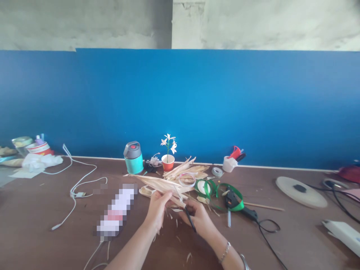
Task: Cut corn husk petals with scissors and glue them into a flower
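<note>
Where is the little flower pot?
In the head view, the orange flower pot stands centrally by the blue wall, between the teal flask and the dried husks.

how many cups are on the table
2: an orange cup with a flower at the back middle of the table, and a white cup holding pens to its right. The clutter at far left may hide more.

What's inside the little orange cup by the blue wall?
A thin green stem with pale flowers rises from the orange cup. Whatever holds it inside is hidden by the cup's wall.
</note>
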The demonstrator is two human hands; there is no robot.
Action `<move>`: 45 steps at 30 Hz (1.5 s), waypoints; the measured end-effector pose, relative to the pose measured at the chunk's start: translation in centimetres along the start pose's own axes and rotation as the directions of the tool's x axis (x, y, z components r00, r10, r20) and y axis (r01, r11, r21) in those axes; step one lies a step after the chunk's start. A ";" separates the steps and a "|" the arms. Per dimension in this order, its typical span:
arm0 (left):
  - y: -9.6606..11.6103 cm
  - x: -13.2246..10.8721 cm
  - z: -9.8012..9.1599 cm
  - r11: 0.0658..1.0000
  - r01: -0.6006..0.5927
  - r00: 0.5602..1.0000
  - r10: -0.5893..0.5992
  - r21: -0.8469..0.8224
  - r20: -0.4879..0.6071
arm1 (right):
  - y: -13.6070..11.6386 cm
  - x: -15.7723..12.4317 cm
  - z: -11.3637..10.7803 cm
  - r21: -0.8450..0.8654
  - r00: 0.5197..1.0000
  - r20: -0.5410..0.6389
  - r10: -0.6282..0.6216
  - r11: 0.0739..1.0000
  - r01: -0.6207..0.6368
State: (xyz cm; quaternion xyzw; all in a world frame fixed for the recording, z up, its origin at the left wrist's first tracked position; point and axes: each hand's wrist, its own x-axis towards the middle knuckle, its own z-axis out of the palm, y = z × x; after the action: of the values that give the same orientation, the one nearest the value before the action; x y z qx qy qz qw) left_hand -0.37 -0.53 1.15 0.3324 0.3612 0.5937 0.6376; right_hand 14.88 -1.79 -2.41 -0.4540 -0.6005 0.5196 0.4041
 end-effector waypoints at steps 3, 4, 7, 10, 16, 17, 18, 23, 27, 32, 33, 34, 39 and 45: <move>0.1 -0.1 0.2 1.000 -0.004 1.000 0.004 -0.010 0.001 | -0.1 0.0 0.0 -0.037 1.000 -0.025 0.011 0.999 -0.012; 0.2 -0.2 0.2 1.000 -0.003 1.000 0.003 -0.006 0.003 | -0.1 -0.1 0.0 -0.043 1.000 -0.026 0.013 0.999 -0.014; 0.2 -0.2 0.3 1.000 -0.002 1.000 0.002 0.013 0.007 | -0.4 -0.1 0.0 -0.036 1.000 -0.022 0.012 0.999 -0.013; 0.1 -0.1 0.2 1.000 -0.008 1.000 0.008 0.014 0.012 | -0.3 0.0 0.0 -0.040 1.000 -0.026 0.014 0.999 -0.015; 0.0 -0.1 0.0 1.000 -0.014 1.000 0.014 -0.012 0.004 | 0.0 0.0 -0.1 -0.079 0.999 -0.035 0.007 0.997 -0.010; 0.0 -0.1 0.1 1.000 -0.012 1.000 0.012 -0.017 0.003 | -0.1 0.0 -0.1 -0.081 0.999 -0.036 0.007 0.997 -0.010; 0.1 -0.1 0.1 1.000 -0.009 1.000 0.009 -0.022 0.002 | -0.3 0.0 -0.1 -0.079 0.999 -0.034 0.009 0.997 -0.011; -0.1 0.0 0.0 0.999 -0.002 1.000 0.002 -0.036 0.001 | -0.9 -0.1 0.1 -0.029 0.999 -0.034 0.014 0.999 -0.015; -0.3 0.1 -0.3 0.999 -0.002 1.000 0.002 -0.033 0.004 | -0.9 -0.2 0.0 0.005 0.998 -0.027 0.048 0.999 -0.048; 0.1 0.7 -0.9 0.986 -0.061 0.995 0.047 -0.157 -0.088 | -1.5 -0.5 0.0 0.055 0.992 0.038 0.118 0.991 -0.120; 0.2 0.9 -1.0 0.981 -0.068 0.993 0.050 -0.183 -0.105 | -1.8 -0.6 0.0 0.074 0.989 0.051 0.137 0.987 -0.141; 0.4 1.1 -1.2 0.977 -0.072 0.992 0.049 -0.199 -0.120 | -2.0 -0.6 0.0 0.095 0.986 0.055 0.154 0.983 -0.159; 0.9 1.5 -1.6 0.991 -0.101 0.988 0.090 -0.091 -0.122 | -2.4 -0.1 -0.4 0.204 0.983 -0.077 0.169 0.967 -0.151; 1.8 1.3 -1.7 0.959 -0.119 0.974 0.164 0.258 -0.158 | -1.9 0.4 -1.2 0.184 0.924 -0.329 0.194 0.973 -0.139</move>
State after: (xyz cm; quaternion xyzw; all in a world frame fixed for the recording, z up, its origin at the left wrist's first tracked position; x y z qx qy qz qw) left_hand -2.67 0.88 1.71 0.3798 0.4629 0.6157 0.5123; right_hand 15.71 -1.14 -0.37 -0.5541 -0.4367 0.5105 0.4916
